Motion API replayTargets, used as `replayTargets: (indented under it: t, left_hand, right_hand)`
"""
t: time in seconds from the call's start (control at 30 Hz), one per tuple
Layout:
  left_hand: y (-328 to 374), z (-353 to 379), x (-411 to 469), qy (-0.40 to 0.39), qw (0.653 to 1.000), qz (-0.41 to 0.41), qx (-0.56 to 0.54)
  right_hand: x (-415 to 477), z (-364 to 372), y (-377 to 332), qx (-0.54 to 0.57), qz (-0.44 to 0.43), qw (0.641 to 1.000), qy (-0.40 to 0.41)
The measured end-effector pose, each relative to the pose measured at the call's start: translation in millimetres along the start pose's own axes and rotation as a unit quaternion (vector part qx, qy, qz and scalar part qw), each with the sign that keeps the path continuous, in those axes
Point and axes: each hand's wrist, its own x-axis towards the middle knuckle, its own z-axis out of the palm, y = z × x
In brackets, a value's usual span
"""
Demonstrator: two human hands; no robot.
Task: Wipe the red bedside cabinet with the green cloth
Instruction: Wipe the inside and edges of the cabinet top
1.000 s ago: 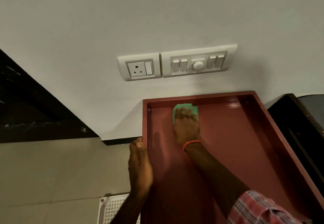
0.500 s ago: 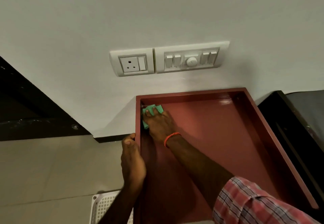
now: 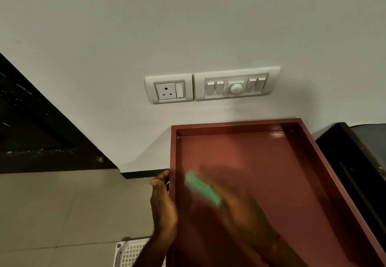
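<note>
The red bedside cabinet (image 3: 236,121) stands against the white wall, its recessed top ringed by a raised rim. My right hand (image 3: 240,210) is blurred by motion over the middle of that top and lies on the green cloth (image 3: 202,187), which peeks out at its upper left. My left hand (image 3: 161,204) rests against the outside of the cabinet's left rim, with its fingertips at the edge.
A white socket and switch panel (image 3: 213,86) is on the wall above the cabinet. Dark furniture (image 3: 355,162) adjoins the cabinet's right side. A black slab (image 3: 31,131) runs along the left. A white perforated basket (image 3: 130,253) sits on the tiled floor.
My right hand has swept the green cloth from the far left corner of the cabinet top back toward me and to the right. My left hand stays on the left rim.
</note>
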Motion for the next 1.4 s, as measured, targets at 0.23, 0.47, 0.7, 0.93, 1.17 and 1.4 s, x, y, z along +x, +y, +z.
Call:
replayTargets:
  t: [0.23,0.47,0.7,0.93,1.17,1.4]
  left_hand:
    - [3,-1,-4,0.04,0.998,-0.04,-0.032]
    - [8,-6,-6,0.01,0.999,0.012,0.05]
    - [11,-21,16,0.058,0.997,-0.047,0.028]
    - [11,-1,19,0.016,0.998,-0.056,-0.027]
    - [3,-1,23,0.009,0.997,-0.01,0.072]
    - [-10,-6,10,-0.027,0.961,0.153,0.23]
  right_hand:
    - [118,63,15,-0.246,-0.308,0.9,-0.188]
    - [198,46,46,-0.212,-0.293,0.912,-0.192]
    - [208,49,43,-0.188,-0.283,0.928,-0.153]
    - [176,-24,113,-0.268,-0.204,0.928,-0.16]
    - [138,-103,166,-0.336,-0.154,0.926,-0.073]
    - [91,-162,210,-0.355,-0.066,0.931,-0.063]
